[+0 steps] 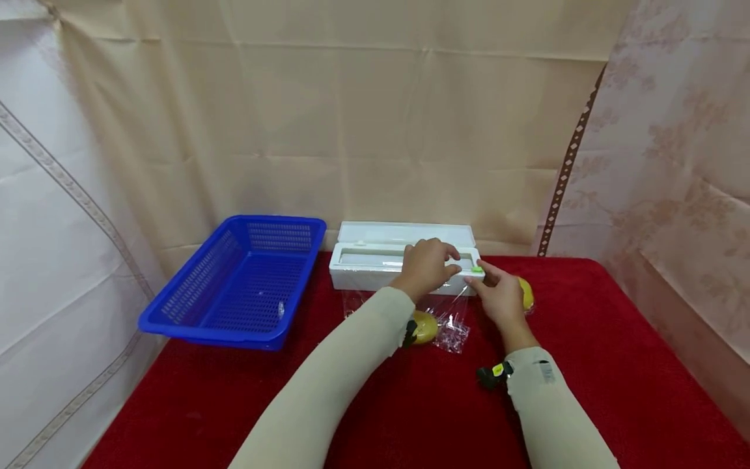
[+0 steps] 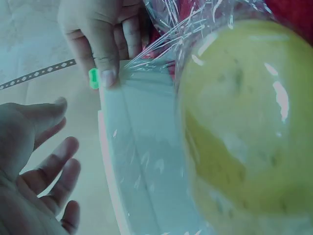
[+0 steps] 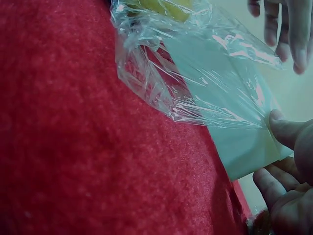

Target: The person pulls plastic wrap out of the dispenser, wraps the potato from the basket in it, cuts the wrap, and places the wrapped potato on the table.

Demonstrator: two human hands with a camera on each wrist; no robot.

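A white cling film dispenser [image 1: 360, 280] stands at the back of the table, its lid raised, with a green slide cutter [image 1: 477, 269] at the right end. My right hand [image 1: 500, 299] grips that end; in the right wrist view the thumb [image 3: 283, 128] presses the film against the front and the other fingers lie behind. Over the dispenser's top hovers my left hand [image 1: 428, 264], fingers loosely bent and holding nothing. Clear film [image 3: 205, 105] hangs from the dispenser's front and bunches on the table. A yellow mango [image 2: 244, 122] lies under film, close below the left wrist.
To the left a blue plastic basket [image 1: 240, 286] has a small shiny scrap in it. Another yellow fruit [image 1: 526, 294] sits beyond the right hand, partly hidden by it. A red cloth [image 1: 422, 410] covers the table, and a beige curtain [image 1: 387, 130] hangs behind.
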